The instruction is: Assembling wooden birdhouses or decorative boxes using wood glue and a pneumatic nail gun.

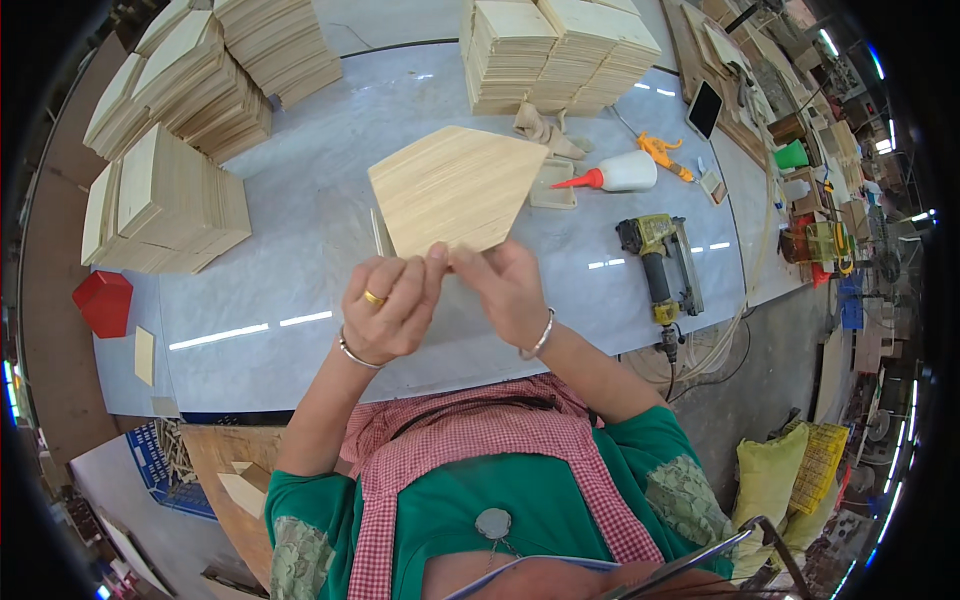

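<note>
Both arms are bending at the elbow, the left forearm [325,418] leaning to the right and the right forearm [602,375] slanting to the left beyond the near edge of the table [245,385]. The left hand [388,305] is showing its knuckles, with its fingers folding inward and the foremost tips pinching, while the right hand [507,295] is arching toward it, its fingers pointing left and showing some blur. The foremost fingertips of both hands are sitting just beside one another.

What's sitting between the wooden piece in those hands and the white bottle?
In the head view, a small shallow tray lies between the wooden piece and the white bottle, whose red nozzle points across it.
</note>
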The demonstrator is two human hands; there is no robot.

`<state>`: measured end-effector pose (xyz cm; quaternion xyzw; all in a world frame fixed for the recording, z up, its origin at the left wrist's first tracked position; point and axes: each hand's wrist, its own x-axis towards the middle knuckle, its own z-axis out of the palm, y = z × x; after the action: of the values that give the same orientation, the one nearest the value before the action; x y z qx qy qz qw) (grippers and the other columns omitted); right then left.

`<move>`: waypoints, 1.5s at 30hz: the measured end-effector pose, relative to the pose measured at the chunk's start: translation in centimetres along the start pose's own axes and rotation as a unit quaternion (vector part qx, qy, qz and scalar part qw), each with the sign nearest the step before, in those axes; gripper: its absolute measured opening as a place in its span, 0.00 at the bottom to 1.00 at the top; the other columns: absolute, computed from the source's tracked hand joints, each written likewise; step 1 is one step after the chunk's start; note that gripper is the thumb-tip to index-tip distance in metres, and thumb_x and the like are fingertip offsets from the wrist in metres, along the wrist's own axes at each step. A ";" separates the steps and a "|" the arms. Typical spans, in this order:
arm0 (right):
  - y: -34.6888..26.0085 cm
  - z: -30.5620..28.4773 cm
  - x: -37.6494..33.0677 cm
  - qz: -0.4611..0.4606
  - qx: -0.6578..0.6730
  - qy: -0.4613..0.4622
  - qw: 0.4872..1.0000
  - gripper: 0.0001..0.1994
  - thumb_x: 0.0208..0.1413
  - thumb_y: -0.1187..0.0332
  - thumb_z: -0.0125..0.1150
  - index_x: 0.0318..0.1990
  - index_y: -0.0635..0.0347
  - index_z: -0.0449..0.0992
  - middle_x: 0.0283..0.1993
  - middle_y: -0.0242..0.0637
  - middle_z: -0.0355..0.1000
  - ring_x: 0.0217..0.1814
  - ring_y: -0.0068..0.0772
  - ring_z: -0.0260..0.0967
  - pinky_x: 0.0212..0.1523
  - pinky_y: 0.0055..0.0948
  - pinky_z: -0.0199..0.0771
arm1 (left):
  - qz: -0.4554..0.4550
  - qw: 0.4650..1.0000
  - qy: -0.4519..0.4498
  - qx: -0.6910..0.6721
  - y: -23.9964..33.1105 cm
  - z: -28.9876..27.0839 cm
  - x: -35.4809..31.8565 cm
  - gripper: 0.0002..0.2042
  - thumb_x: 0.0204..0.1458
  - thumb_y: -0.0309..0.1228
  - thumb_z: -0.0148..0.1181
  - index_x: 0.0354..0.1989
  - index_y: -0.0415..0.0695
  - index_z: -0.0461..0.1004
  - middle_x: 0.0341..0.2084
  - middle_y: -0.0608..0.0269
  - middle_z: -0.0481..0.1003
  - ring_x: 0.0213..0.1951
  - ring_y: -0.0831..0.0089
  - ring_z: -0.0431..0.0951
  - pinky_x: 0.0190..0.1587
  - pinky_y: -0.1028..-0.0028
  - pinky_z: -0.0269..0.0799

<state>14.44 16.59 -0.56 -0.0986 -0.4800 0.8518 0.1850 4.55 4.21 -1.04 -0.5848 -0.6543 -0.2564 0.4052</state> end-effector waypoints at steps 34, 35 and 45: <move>-2.4 -5.9 4.9 0.085 -0.238 -0.028 0.967 0.20 0.54 0.76 0.59 0.55 0.68 0.68 0.39 0.36 0.76 0.40 0.17 0.70 0.42 0.20 0.72 | -0.608 0.639 -0.003 -0.471 -0.8 -0.2 -1.9 0.22 0.53 0.25 0.60 0.57 0.37 0.64 0.38 0.62 0.76 0.39 0.79 0.74 0.45 0.79 0.68; -2.3 -6.0 5.0 0.077 -0.246 -0.021 0.966 0.20 0.53 0.76 0.60 0.55 0.68 0.68 0.37 0.35 0.76 0.38 0.16 0.70 0.40 0.19 0.72 | -0.592 0.639 0.006 -0.490 -0.7 -0.2 -1.9 0.24 0.52 0.25 0.61 0.57 0.37 0.63 0.40 0.61 0.75 0.39 0.79 0.73 0.44 0.79 0.68; -1.7 -6.3 5.4 0.050 -0.251 -0.001 0.967 0.17 0.53 0.75 0.61 0.51 0.68 0.69 0.32 0.32 0.75 0.34 0.15 0.69 0.35 0.17 0.70 | -0.423 0.838 -0.066 -0.340 -1.2 0.3 -4.2 0.22 0.45 0.26 0.65 0.52 0.41 0.71 0.47 0.56 0.74 0.45 0.70 0.72 0.43 0.72 0.69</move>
<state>12.04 24.56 -2.39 -0.1650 -0.6728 0.7125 0.1116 3.26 1.90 -4.50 -0.3677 -0.7348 -0.5698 -0.0106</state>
